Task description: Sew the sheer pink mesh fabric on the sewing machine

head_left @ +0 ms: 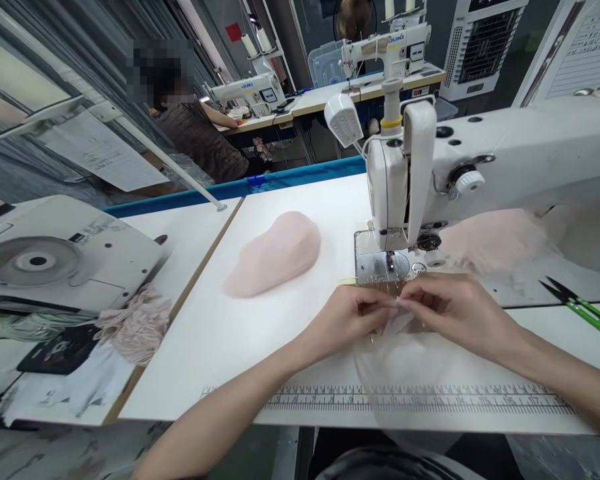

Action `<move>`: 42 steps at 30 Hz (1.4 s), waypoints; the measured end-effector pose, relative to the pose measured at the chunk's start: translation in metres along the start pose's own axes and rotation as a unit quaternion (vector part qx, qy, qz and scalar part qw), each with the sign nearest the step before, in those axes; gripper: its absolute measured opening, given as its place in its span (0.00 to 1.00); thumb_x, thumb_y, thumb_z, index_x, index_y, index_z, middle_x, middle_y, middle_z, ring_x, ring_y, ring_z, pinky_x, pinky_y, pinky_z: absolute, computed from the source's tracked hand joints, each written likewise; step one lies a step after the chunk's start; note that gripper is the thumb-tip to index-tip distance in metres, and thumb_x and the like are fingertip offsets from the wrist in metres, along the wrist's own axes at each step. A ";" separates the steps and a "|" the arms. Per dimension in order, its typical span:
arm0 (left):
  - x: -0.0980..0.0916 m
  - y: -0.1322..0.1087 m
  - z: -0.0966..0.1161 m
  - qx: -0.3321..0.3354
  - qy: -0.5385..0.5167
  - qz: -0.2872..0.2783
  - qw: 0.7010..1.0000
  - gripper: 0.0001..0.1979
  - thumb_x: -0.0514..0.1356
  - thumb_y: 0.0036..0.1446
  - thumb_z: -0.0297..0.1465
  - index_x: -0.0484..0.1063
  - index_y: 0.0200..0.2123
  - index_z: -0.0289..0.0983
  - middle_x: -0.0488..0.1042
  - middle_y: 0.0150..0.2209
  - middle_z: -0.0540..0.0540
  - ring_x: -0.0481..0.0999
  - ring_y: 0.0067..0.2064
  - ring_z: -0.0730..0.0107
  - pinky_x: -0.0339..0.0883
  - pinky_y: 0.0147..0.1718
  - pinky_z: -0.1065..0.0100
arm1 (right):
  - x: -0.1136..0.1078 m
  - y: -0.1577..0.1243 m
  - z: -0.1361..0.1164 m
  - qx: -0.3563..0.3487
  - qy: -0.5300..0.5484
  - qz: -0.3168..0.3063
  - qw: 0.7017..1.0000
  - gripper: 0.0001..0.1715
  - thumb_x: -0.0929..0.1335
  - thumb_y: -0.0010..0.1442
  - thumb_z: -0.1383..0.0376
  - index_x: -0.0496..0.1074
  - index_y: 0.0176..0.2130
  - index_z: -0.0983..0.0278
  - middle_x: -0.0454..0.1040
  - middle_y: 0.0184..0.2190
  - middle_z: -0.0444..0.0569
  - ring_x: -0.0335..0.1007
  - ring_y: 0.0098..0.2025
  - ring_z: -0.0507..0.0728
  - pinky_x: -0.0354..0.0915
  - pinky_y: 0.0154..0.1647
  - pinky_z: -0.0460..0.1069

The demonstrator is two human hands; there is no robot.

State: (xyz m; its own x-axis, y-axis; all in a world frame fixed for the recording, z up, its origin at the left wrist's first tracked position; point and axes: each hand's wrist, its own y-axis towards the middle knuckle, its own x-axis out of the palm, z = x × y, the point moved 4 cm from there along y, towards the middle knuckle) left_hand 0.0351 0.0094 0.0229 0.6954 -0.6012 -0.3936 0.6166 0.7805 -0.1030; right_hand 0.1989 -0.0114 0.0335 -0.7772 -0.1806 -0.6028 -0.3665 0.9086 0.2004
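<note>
My left hand (pixel 347 310) and my right hand (pixel 443 307) meet fingertip to fingertip just in front of the sewing machine's needle plate (pixel 373 261). Both pinch the edge of a thin, sheer pale fabric (pixel 405 363), which hangs down over the table's front edge. The white sewing machine (pixel 395 173) stands over the plate, its presser foot just beyond my fingers. A pale pink fabric piece (pixel 280 257) lies flat left of the plate. More pink fabric (pixel 500 240) is bunched under the machine arm. The exact fold between my fingertips is too small to make out.
Green-handled thread snips (pixel 585 310) lie at the right. A printed ruler (pixel 395 400) runs along the table's front edge. At the left are another machine (pixel 55 257) and a bundle of pink strips (pixel 137 323). Beyond the blue edging, a person (pixel 195 127) sits at another sewing machine (pixel 253 93).
</note>
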 end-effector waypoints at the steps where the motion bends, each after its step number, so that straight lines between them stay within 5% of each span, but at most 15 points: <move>1: 0.000 0.000 0.001 0.008 0.009 0.008 1.000 0.09 0.59 0.60 0.32 0.78 0.39 0.36 0.76 0.28 0.49 0.69 0.25 0.78 0.63 0.24 0.76 | 0.000 0.000 -0.001 -0.014 -0.006 0.008 1.000 0.08 0.65 0.61 0.66 0.75 0.33 0.61 0.74 0.27 0.44 0.69 0.28 0.50 0.64 0.26 0.45; 6: -0.002 -0.004 0.006 0.097 0.105 0.093 0.985 0.07 0.58 0.60 0.29 0.77 0.37 0.37 0.77 0.26 0.50 0.71 0.23 0.78 0.66 0.24 0.76 | 0.000 -0.002 -0.002 -0.046 -0.016 0.028 0.998 0.07 0.65 0.62 0.67 0.73 0.36 0.62 0.73 0.28 0.44 0.68 0.27 0.50 0.64 0.25 0.45; 14: -0.002 -0.012 0.010 0.278 0.231 0.195 0.912 0.06 0.59 0.61 0.28 0.75 0.40 0.35 0.80 0.32 0.47 0.78 0.30 0.74 0.73 0.28 0.74 | 0.004 -0.005 -0.002 -0.058 -0.006 0.007 0.998 0.08 0.62 0.64 0.65 0.70 0.40 0.61 0.74 0.28 0.45 0.67 0.26 0.50 0.63 0.22 0.45; 30: -0.001 -0.016 0.018 0.348 0.329 0.231 0.847 0.02 0.60 0.60 0.27 0.69 0.34 0.36 0.79 0.27 0.52 0.76 0.24 0.79 0.69 0.23 0.78 | 0.007 -0.006 -0.005 -0.118 -0.057 -0.026 0.991 0.09 0.60 0.63 0.70 0.65 0.43 0.61 0.68 0.26 0.42 0.61 0.24 0.48 0.58 0.22 0.44; 42: -0.001 -0.016 0.018 0.330 0.347 0.226 0.848 0.05 0.59 0.61 0.29 0.68 0.32 0.37 0.78 0.26 0.53 0.75 0.24 0.80 0.67 0.23 0.77 | 0.005 -0.006 -0.005 -0.148 -0.099 0.007 0.984 0.05 0.60 0.64 0.69 0.64 0.40 0.61 0.72 0.27 0.42 0.65 0.24 0.48 0.60 0.21 0.43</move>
State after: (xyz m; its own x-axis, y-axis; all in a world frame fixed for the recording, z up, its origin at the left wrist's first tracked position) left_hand 0.0309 -0.0056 0.0414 0.6714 0.1577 -0.7241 0.5771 0.5016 0.6444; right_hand 0.1943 -0.0202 0.0330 -0.6786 -0.0657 -0.7315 -0.5130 0.7551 0.4082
